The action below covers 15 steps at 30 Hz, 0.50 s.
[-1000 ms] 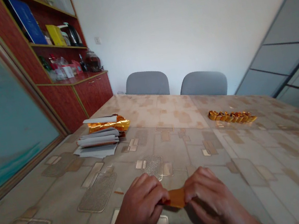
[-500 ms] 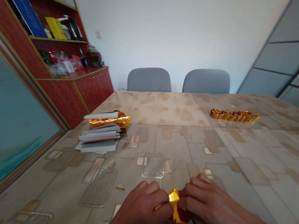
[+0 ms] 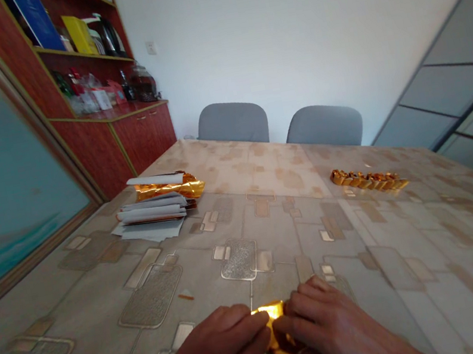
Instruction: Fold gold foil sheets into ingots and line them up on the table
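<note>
Between my two hands, close to the near side of the table, is a sheet of shiny gold foil paper [image 3: 273, 311], partly folded. My left hand [image 3: 222, 348] grips its left side with curled fingers. On the right side, my right hand [image 3: 328, 321] pinches the same paper, fingers bent over it. The paper's lower part and both thumbs are mostly hidden. A row of folded gold paper pieces [image 3: 368, 180] stands far to the right on the table. Beyond my left hand lies a stack of white-backed sheets [image 3: 151, 211], with gold foil sheets [image 3: 168, 188] behind it.
The table [image 3: 262, 166] has a patterned cover. A small brownish scrap [image 3: 186, 297] lies left of centre. Two grey chairs [image 3: 232, 123] stand at the far edge. A red-brown cabinet [image 3: 148, 134] with bottles and a kettle is at the far left.
Both hands remain on the gold paper. My left hand has shifted slightly left and its fingers have straightened a little; the paper's top edge now looks wider. The view has shifted slightly.
</note>
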{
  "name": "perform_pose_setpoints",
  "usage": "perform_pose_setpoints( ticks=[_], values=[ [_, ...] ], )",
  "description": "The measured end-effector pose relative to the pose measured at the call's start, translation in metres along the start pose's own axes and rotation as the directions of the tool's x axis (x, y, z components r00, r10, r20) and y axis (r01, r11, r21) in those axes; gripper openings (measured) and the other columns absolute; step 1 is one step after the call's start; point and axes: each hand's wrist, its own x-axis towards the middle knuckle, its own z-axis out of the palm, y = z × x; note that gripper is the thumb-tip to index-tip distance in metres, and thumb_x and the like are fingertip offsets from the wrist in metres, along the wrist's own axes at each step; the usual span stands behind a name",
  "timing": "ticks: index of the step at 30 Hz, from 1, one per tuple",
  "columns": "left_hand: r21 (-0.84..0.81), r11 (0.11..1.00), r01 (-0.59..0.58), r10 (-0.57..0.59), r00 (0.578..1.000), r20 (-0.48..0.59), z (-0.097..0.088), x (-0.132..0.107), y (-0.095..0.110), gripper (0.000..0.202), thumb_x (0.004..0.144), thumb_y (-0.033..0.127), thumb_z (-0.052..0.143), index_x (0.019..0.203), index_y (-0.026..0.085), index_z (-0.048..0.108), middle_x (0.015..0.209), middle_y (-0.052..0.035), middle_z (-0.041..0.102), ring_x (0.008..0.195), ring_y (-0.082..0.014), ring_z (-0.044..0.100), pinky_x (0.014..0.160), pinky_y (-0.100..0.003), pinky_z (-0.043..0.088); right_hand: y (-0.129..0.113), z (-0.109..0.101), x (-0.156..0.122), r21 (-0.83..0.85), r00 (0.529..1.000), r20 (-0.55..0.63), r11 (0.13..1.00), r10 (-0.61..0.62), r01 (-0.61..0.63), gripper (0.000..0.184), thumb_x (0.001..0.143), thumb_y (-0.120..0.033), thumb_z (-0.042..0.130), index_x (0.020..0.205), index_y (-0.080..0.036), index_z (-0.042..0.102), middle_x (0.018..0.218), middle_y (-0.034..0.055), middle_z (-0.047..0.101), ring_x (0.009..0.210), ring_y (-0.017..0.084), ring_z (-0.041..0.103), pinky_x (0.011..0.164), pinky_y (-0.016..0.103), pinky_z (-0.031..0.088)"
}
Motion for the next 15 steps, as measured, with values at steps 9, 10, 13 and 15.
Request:
perform_pose_setpoints(
  ticks=[9, 10, 13, 15],
  values=[
    [-0.058, 0.998, 0.036, -0.031, 0.996, 0.084, -0.012, -0.003, 0.006, 0.038, 0.098, 0.033, 0.059, 0.132, 0.015, 0.058, 0.129, -0.0098, 0.066, 0.106, -0.0232, 0.062, 0.096, -0.033, 0.054, -0.007, 0.001, 0.008, 0.126, 0.985, 0.112, 0.982, 0.128, -0.142, 0.035, 0.086, -0.008, 0.058, 0.119, -0.021, 0.061, 0.112, 0.0047, 0.066, 0.100, 0.022, 0.057, 0.092, 0.037, 0.043],
    [-0.069, 0.996, 0.051, -0.044, 0.993, 0.105, -0.014, -0.002, 0.007, 0.037, 0.098, 0.033, 0.059, 0.131, 0.015, 0.058, 0.128, -0.0098, 0.067, 0.104, -0.0230, 0.063, 0.095, -0.033, 0.055, -0.008, 0.001, 0.009, 0.138, 0.983, 0.119, 0.978, 0.140, -0.156, 0.036, 0.085, -0.007, 0.058, 0.118, -0.021, 0.062, 0.112, 0.0045, 0.066, 0.100, 0.022, 0.057, 0.092, 0.037, 0.043],
    [-0.087, 0.991, 0.106, -0.092, 0.984, 0.154, -0.016, 0.000, 0.008, 0.038, 0.097, 0.036, 0.060, 0.131, 0.017, 0.059, 0.125, -0.0087, 0.067, 0.101, -0.0231, 0.063, 0.092, -0.035, 0.056, -0.009, 0.000, 0.009, 0.150, 0.976, 0.136, 0.971, 0.168, -0.188, 0.040, 0.081, -0.005, 0.057, 0.117, -0.021, 0.064, 0.111, 0.0049, 0.066, 0.100, 0.023, 0.057, 0.091, 0.038, 0.043],
    [-0.071, 0.991, 0.112, -0.100, 0.983, 0.151, -0.016, -0.001, 0.009, 0.040, 0.098, 0.038, 0.059, 0.132, 0.017, 0.058, 0.125, -0.0085, 0.067, 0.101, -0.0240, 0.062, 0.092, -0.036, 0.056, -0.009, 0.000, 0.008, 0.143, 0.974, 0.127, 0.968, 0.188, -0.206, 0.041, 0.079, -0.005, 0.056, 0.116, -0.020, 0.065, 0.110, 0.0057, 0.066, 0.098, 0.023, 0.057, 0.091, 0.038, 0.043]
  ],
)
